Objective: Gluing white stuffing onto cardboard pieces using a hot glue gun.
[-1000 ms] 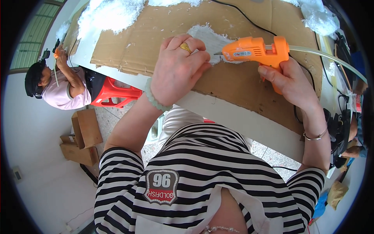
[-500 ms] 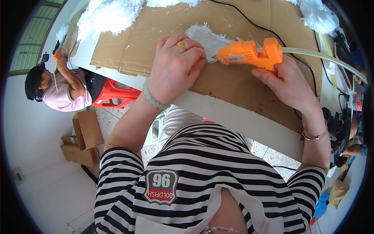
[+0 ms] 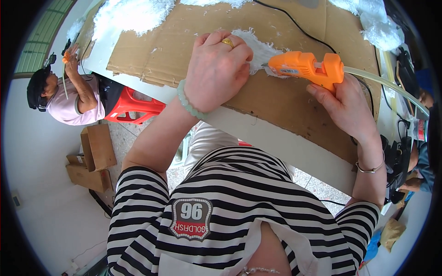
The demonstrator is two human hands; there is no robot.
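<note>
My right hand point(image 3: 343, 106) grips an orange hot glue gun point(image 3: 299, 66), with a long translucent glue stick point(image 3: 386, 83) running out of its back end to the right. The gun's nozzle points left, close by the fingers of my left hand point(image 3: 218, 71). That hand is closed, its fingers curled down; whatever they pinch is hidden beneath them. Just beyond lies a white piece of fringed, fluffy material point(image 3: 260, 48), partly behind my left hand and touching or very near the nozzle.
Brown cardboard point(image 3: 281, 108) covers the white table point(image 3: 294, 152). White fluffy material point(image 3: 133, 18) is heaped at the far left, and more in clear plastic point(image 3: 380, 30) at the far right. A black cable point(image 3: 299, 25) crosses the cardboard. Another person point(image 3: 76, 99) works at left.
Both hands have shifted slightly to the right, the glue gun along with them. The white fringed piece also sits a little farther right in view. Both hands stay closed.
</note>
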